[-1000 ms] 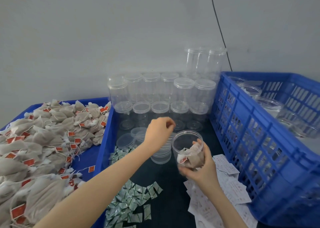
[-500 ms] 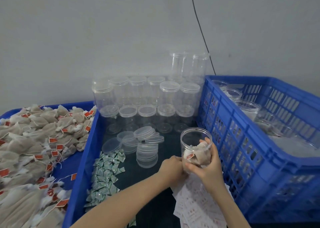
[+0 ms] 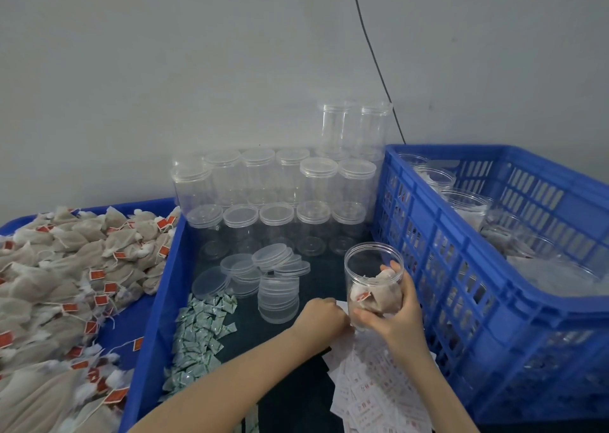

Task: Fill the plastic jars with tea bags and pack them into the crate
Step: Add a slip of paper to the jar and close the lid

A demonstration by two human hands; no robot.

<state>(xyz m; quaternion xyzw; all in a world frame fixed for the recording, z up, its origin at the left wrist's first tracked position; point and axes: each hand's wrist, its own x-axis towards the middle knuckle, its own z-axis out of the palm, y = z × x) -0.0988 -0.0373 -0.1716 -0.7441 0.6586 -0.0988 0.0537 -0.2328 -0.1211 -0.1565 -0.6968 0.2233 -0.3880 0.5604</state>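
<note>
Head view, items as they lie:

- Plastic jar (image 3: 374,276): clear, open-topped, lid off; held upright at about 4 o'clock from the middle of the bench, just beside the blue crate (image 3: 461,268). Judged light and thin-walled, smooth and likely slippery; best taken round the lower body, where the load sits, not by the rim.
- Tea bags in jar (image 3: 375,296): a few, soft and crushable, with red tags on strings; judged near weightless.
- Right hand (image 3: 398,314): fingers and thumb curled round the lower jar, gripping it.
- Left hand (image 3: 321,314): knuckles up, fingers curled down onto the white label slips (image 3: 379,396) at the jar's foot; whether it pinches one I cannot tell.
- Loose tea bags (image 3: 59,284): heaped in the tray at 9 o'clock.
- Spare lids (image 3: 276,296): stacked at centre; empty jars (image 3: 276,195) at 12 o'clock.
- Change: a second ago my left hand was raised at the jar's mouth; now it is down at the slips. Jar held as before.
</note>
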